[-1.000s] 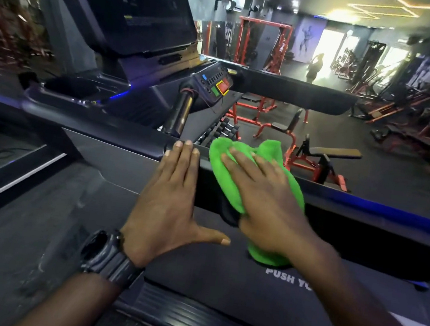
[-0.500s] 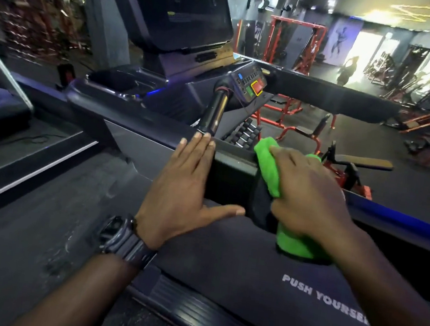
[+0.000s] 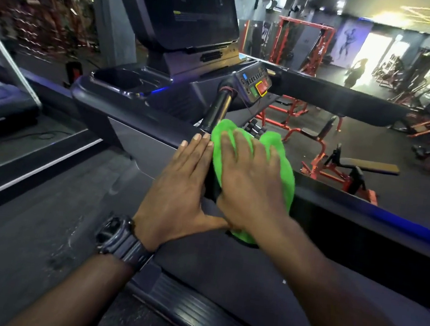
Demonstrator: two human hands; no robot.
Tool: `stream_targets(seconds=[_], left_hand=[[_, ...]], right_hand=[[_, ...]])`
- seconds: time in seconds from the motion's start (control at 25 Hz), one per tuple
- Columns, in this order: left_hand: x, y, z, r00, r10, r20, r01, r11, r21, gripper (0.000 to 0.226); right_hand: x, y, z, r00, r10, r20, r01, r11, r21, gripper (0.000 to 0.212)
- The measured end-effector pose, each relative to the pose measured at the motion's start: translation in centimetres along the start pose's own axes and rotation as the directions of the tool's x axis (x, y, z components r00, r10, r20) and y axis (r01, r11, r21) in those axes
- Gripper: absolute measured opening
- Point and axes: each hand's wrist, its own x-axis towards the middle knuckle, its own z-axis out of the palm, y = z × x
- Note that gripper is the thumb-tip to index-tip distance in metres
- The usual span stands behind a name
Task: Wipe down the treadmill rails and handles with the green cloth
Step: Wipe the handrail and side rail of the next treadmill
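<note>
On the rail (image 3: 367,212), right hand (image 3: 249,184) presses green cloth (image 3: 287,173) flat.

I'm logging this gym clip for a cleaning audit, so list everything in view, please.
green cloth: one, bright green, draped over the side rail under the right hand
side rail: one, dark with blue sheen, running right from the console
console screen: one, black, top centre
control panel: one, dark with red, green and blue buttons, below the screen
handle grip: one, black, just beyond the cloth
cup tray: one, dark, left of the console
weight bench: one, red frame, floor beyond the rail
wristwatch: one, black, left wrist
left hand: flat against the rail, beside the cloth
right hand: spread flat, pressing the cloth
</note>
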Motion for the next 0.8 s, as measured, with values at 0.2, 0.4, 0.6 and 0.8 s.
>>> stream_targets(seconds=[0.2, 0.4, 0.6, 0.8], left_hand=[[-0.8, -0.1, 0.3, 0.997, -0.075, -0.019, 0.075, 0.997, -0.027, 0.152], [-0.9, 0.1, 0.6, 0.996, -0.093, -0.011, 0.09, 0.985, -0.149, 0.158], [-0.9, 0.2, 0.6, 0.999, -0.04, 0.007, 0.041, 0.996, -0.084, 0.158], [-0.8, 0.3, 0.5, 0.997, -0.059, 0.042, 0.061, 0.997, -0.053, 0.159]], right_hand=[[-0.3, 4.4, -1.2, 0.995, -0.032, 0.096, 0.026, 0.998, 0.059, 0.08], [2.8, 0.9, -0.3, 0.976, -0.213, 0.035, 0.205, 0.965, 0.161, 0.079], [2.2, 4.9, -0.2, 0.98, -0.19, 0.063, 0.188, 0.981, 0.037, 0.079], [2.8, 2.3, 0.6, 0.985, -0.175, -0.001, 0.174, 0.98, 0.1, 0.084]])
